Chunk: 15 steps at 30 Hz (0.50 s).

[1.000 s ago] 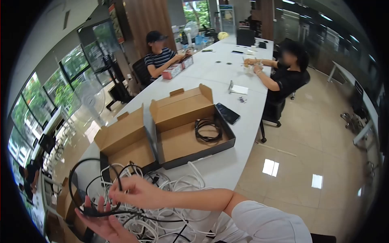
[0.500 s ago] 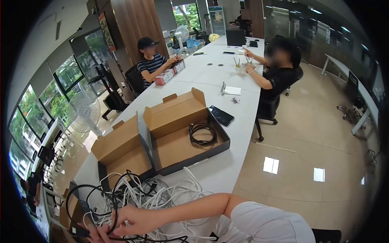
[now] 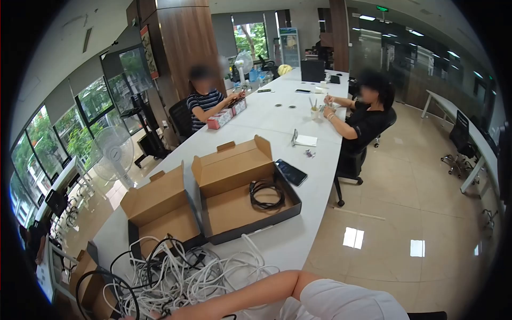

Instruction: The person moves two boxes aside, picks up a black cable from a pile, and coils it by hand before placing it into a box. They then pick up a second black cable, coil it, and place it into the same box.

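My right forearm reaches across the bottom of the view to my right hand (image 3: 166,315), which is mostly cut off by the lower edge, its fingers hidden. A sliver of my left hand (image 3: 127,318) seems to show at the same edge. Beside them a black cable (image 3: 78,292) stands up in a large loop. A tangled heap of white cables (image 3: 178,277), with some black ones among them, lies on the table in front of my hands. One coiled black cable (image 3: 268,196) rests inside the right open cardboard box (image 3: 229,216).
A second open box (image 3: 165,216) stands left of the first, and another box (image 3: 88,272) is at lower left. A phone (image 3: 291,172) lies by the right box on the white table (image 3: 314,200). Two people sit farther along, one on each side. A fan (image 3: 113,154) stands left.
My view has tilted up, so the scene sits lower. My hands, earlier visible at the black cable, have sunk mostly below the bottom edge. The black loop has shifted left and down.
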Available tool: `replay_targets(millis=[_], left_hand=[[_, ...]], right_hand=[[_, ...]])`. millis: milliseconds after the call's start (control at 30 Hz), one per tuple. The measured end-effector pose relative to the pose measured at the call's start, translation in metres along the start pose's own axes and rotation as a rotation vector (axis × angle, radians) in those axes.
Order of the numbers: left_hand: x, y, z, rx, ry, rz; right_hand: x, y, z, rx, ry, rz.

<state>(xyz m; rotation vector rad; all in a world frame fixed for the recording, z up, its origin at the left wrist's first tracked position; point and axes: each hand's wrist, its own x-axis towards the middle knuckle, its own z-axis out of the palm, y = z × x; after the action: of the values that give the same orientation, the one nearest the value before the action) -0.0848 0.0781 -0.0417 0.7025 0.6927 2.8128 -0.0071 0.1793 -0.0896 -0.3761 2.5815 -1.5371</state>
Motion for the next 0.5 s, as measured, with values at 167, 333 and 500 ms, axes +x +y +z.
replay_targets(millis=[167, 333, 500], left_hand=[[0.004, 0.005, -0.01, -0.116, -0.082, -0.113], [0.005, 0.004, -0.015, -0.211, -0.212, -0.276], [0.004, 0.001, -0.015, -0.092, -0.282, -0.47]], right_hand=[[0.008, 0.031, 0.003, 0.396, 0.611, -0.329], [-0.012, 0.029, -0.044, 0.899, 0.564, -0.42], [-0.035, 0.028, -0.064, 1.201, 0.537, -0.473]])
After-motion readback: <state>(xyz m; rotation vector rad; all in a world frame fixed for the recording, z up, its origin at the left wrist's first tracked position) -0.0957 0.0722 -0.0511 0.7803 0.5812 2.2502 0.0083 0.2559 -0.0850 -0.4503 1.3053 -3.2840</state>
